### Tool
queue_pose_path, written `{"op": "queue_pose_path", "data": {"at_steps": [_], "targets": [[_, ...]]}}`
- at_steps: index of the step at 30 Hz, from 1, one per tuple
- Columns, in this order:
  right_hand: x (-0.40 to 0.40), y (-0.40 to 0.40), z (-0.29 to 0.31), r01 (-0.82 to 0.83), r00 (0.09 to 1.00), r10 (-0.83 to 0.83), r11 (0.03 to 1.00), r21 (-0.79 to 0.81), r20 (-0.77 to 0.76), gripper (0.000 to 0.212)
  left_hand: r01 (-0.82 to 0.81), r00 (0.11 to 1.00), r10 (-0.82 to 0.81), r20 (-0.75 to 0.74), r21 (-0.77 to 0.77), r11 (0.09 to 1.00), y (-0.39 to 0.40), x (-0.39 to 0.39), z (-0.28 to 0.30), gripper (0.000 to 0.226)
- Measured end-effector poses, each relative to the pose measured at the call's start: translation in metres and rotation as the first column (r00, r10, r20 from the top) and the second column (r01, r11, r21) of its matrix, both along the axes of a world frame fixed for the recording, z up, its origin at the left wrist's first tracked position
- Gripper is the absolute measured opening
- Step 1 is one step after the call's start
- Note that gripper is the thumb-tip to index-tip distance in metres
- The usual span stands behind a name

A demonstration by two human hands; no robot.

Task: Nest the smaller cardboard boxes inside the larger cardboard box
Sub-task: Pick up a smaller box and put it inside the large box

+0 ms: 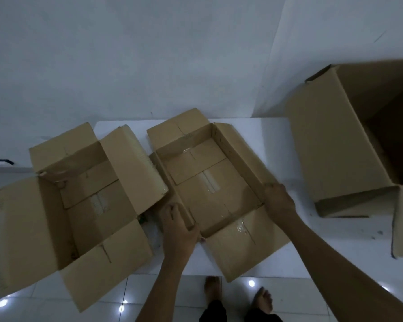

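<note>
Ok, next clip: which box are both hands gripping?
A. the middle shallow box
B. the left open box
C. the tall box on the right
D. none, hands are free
A: the left hand and the right hand each clasp a side wall of the middle shallow box; the other two boxes are untouched.
</note>
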State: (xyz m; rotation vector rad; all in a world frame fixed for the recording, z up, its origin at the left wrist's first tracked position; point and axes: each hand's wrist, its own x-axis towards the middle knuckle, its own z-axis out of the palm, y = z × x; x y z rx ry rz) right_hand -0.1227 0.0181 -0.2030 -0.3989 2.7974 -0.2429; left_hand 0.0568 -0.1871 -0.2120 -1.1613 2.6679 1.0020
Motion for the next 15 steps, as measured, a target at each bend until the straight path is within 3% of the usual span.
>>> {"op": "queue_pose_path", "data": {"at_steps": [6,15], "targets": [[0.048,0.033,-0.009,0.152,0.988,-0.152,0.988,0.03,-0.003,0.022,0.119,0.992,-0.11,-0.064,0.154,0.981,0.006,-0.006,-0.005,0.08],[0.055,0.059,-0.009,0.33,0.944,-0.33,0.944,-0.004,0.012,0.022,0.306,0.95,-0.305,-0.061,0.02,0.952,0.003,-0.058,-0.004,0.061]]}}
